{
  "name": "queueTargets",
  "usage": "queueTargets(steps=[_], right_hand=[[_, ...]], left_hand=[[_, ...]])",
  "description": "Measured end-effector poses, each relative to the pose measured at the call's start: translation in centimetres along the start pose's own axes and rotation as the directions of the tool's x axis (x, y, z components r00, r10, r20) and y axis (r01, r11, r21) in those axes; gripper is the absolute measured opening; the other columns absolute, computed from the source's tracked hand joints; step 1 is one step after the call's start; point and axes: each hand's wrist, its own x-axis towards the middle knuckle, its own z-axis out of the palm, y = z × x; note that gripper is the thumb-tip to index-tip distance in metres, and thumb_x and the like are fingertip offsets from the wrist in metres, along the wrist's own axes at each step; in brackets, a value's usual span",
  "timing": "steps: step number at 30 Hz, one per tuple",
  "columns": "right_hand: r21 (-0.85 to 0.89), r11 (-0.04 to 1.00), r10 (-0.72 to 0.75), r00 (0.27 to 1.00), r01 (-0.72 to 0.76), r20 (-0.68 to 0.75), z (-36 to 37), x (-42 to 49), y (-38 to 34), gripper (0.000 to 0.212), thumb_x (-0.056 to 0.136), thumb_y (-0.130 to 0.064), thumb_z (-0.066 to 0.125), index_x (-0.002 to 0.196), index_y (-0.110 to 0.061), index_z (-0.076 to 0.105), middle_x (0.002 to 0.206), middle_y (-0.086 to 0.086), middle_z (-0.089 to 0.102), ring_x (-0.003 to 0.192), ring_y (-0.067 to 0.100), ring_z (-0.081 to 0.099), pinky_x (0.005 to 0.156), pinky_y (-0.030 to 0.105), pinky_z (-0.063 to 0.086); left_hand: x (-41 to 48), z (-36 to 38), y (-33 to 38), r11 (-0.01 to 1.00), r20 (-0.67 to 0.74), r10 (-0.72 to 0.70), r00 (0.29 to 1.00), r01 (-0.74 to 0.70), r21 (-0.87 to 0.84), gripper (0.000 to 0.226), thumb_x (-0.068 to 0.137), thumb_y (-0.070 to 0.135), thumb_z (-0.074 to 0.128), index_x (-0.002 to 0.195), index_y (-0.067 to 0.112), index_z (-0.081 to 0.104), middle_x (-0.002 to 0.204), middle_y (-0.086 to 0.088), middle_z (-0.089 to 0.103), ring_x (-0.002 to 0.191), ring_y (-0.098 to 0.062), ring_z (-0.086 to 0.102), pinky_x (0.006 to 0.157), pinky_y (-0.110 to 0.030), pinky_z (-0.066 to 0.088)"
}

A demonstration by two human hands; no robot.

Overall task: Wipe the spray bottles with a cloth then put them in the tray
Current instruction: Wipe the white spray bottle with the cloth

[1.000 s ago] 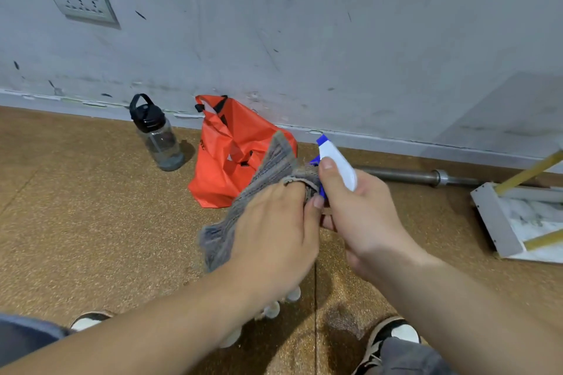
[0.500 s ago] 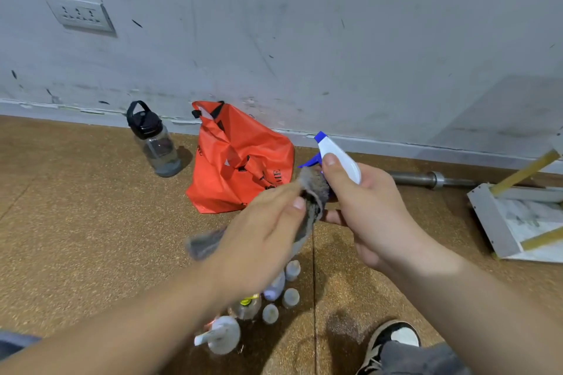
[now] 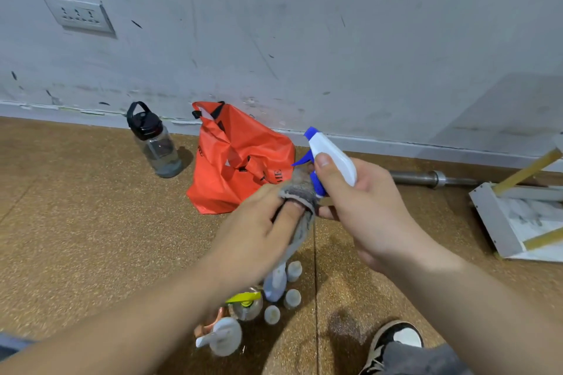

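**Spray head being wiped, bottle held up**

Spray bottle is gripped in the right hand, thumb on its white head, above the floor. Cloth is pinched by the left hand and pressed at the blue trigger. Risk: trigger squeezed through the cloth, or the bottle dropped onto the floor bottles clustered directly below. Orange bag, water bottle and steel bar are lined along the wall. White frame at right is possibly the tray.

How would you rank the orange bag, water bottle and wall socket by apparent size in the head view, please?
1. Orange bag, clearly largest.
2. Water bottle and wall socket look about alike, so I leave them unranked.
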Motion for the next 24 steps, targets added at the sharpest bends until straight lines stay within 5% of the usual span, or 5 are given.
queueTargets(steps=[5,8,14,19,24], right_hand=[[0.103,0.994,0.029,0.996,-0.02,-0.083,-1.3,0.9,-0.9,0.026,0.103,-0.033,0.06,0.093,-0.012,0.07,0.078,0.0,0.069,0.075,0.009,0.07,0.069,0.028,0.062],[0.11,0.993,0.052,0.993,-0.04,-0.11,-1.6,1.0,-0.8,0.022,0.103,-0.035,0.06,0.096,-0.017,0.072,0.077,-0.004,0.069,0.073,0.007,0.068,0.071,0.032,0.063],[0.14,0.988,0.078,0.99,-0.061,-0.117,-1.0,0.7,-0.4,0.021,0.103,-0.034,0.06,0.098,-0.018,0.071,0.079,-0.004,0.069,0.08,0.011,0.069,0.087,0.05,0.063],[0.152,0.986,0.097,0.984,-0.074,-0.149,-0.9,0.7,-0.2,0.022,0.104,-0.036,0.059,0.1,-0.019,0.073,0.079,-0.008,0.072,0.084,0.011,0.07,0.089,0.051,0.062],[0.094,0.991,0.102,0.992,-0.095,-0.075,0.8,-0.4,0.8,0.031,0.103,-0.037,0.061,0.098,-0.009,0.073,0.089,0.014,0.076,0.077,0.014,0.062,0.072,0.043,0.057]], left_hand=[[1.4,-1.4,-0.4,0.52,0.343,-0.659,0.669,0.735,-0.435,0.063,0.089,0.075,0.057,0.097,0.015,0.07,0.086,-0.011,0.059,0.074,-0.023,0.054,0.069,-0.034,0.044],[0.7,0.0,0.9,0.216,0.473,-0.646,0.599,0.738,-0.64,0.042,0.091,0.06,0.063,0.106,0.021,0.072,0.1,-0.017,0.062,0.088,-0.034,0.061,0.084,-0.048,0.049],[0.9,0.6,1.3,0.573,0.01,-0.722,0.692,0.606,-0.552,0.037,0.104,0.047,0.049,0.096,0.017,0.07,0.101,-0.01,0.076,0.091,-0.028,0.07,0.089,-0.044,0.057],[0.0,1.0,1.3,0.954,-0.228,-0.298,0.927,0.287,-0.083,0.035,0.107,0.026,0.035,0.074,0.023,0.046,0.077,0.0,0.052,0.091,-0.04,0.054,0.074,-0.042,0.039],[-0.6,1.3,2.5,0.952,-0.129,0.12,0.984,-0.078,0.295,0.021,0.1,0.036,0.039,0.101,0.029,0.058,0.101,0.009,0.059,0.1,-0.019,0.053,0.087,-0.037,0.041]])
